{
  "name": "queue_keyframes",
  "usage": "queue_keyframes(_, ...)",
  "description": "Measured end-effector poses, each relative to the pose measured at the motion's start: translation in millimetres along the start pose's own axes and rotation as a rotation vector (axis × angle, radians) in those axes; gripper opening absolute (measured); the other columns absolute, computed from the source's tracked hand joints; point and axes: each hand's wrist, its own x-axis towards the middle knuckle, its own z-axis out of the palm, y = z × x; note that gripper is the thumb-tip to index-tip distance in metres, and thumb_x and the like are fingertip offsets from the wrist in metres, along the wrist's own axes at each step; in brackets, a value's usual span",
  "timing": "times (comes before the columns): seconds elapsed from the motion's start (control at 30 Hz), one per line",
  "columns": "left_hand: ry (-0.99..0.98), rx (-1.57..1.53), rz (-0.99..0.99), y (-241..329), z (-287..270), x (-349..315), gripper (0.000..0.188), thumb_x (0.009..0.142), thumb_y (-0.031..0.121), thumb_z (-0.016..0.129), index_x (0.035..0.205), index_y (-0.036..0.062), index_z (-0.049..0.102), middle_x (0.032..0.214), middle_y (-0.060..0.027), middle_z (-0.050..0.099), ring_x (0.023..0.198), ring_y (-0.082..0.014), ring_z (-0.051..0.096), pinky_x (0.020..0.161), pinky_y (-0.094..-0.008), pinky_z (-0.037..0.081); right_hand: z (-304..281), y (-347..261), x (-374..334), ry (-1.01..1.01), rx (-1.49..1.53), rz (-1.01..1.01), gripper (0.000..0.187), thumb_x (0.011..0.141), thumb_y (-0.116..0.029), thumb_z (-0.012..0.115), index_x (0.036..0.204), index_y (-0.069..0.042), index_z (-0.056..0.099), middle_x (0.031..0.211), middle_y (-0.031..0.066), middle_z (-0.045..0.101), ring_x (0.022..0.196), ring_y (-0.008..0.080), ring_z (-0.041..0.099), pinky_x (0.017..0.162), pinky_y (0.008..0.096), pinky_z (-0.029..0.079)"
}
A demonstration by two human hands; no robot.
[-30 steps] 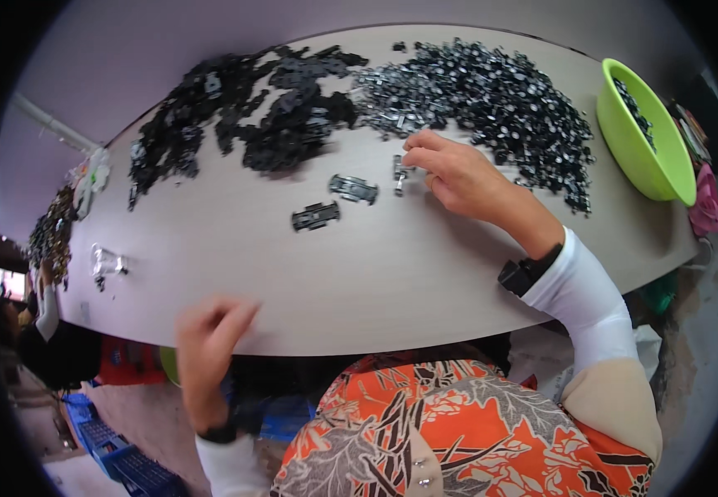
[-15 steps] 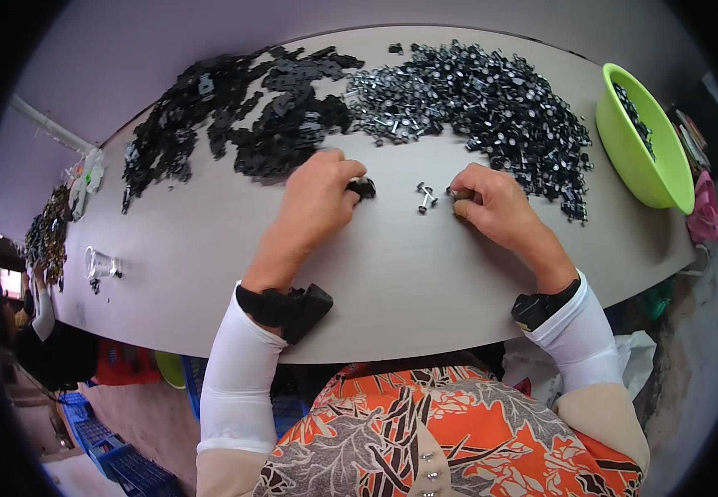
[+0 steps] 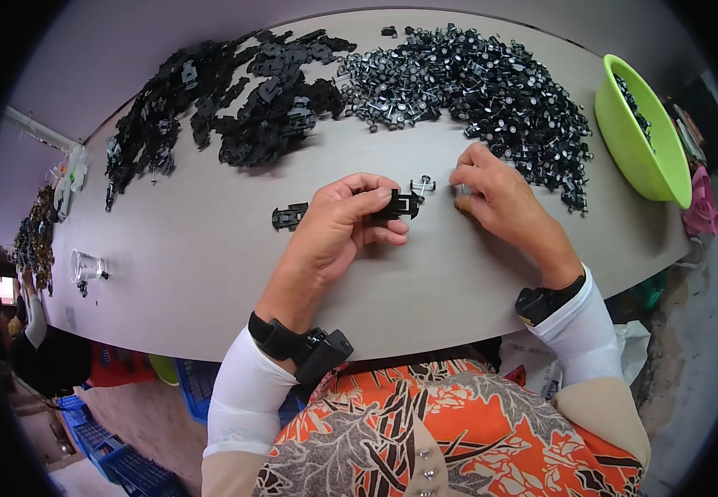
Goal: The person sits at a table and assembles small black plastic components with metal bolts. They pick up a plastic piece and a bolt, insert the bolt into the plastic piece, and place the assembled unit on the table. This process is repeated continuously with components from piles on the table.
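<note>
My left hand (image 3: 346, 215) grips a black plastic toy car chassis (image 3: 404, 205), thumb on top and fingers beneath, its right end sticking out. On the table left of that wrist lies another black chassis (image 3: 290, 216). Just beyond the held chassis, a couple of wheel axles (image 3: 423, 187), metal rods with small dark wheels, lie together. To their right my right hand (image 3: 491, 192) is closed in a pinch above the table; a small wheel axle seems to be between its thumb and fingers, mostly hidden.
A heap of black chassis (image 3: 264, 124) spreads at the far left, beside a large pile of wheel axles (image 3: 491, 91). At the right edge stands a green basin (image 3: 665, 157) with more axles. A clear cup (image 3: 86, 265) stands at the left. Another person's sleeve (image 3: 36, 321) shows at far left.
My left hand has come nearer and right, now showing a chassis in its grip. Another chassis now lies left of that hand. My right hand has shifted only slightly.
</note>
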Motion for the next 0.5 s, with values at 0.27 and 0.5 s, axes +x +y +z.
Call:
queue_keyframes(0.27, -0.055, 0.012, -0.036, -18.7, 2.7, 0.8, 0.015, 0.092, 0.018, 0.058, 0.090, 0.0035, 0.057, 0.076, -0.0043, 0.059, 0.056, -0.0117, 0.057, 0.046, -0.0224, 0.045, 10.8, -48.9, -4.2, 0.301, 0.144, -0.363, 0.040, 0.063, 0.005, 0.070, 0.101, -0.002, 0.059, 0.096, 0.0107, 0.057, 0.087, 0.0293, 0.057, 0.070, 0.0355, 0.049)
queue_keyframes(0.5, -0.104, -0.079, -0.074, -24.5, 7.7, -5.7, 0.016, 0.092, 0.020, 0.057, 0.087, 0.0043, 0.056, 0.070, -0.0018, 0.054, 0.049, -0.0104, 0.047, 0.041, -0.0210, 0.034, 21.9, -51.2, -13.7, 0.301, 0.126, -0.367, 0.042, 0.063, 0.004, 0.072, 0.102, -0.003, 0.058, 0.092, 0.0106, 0.056, 0.083, 0.0293, 0.056, 0.069, 0.0367, 0.048)
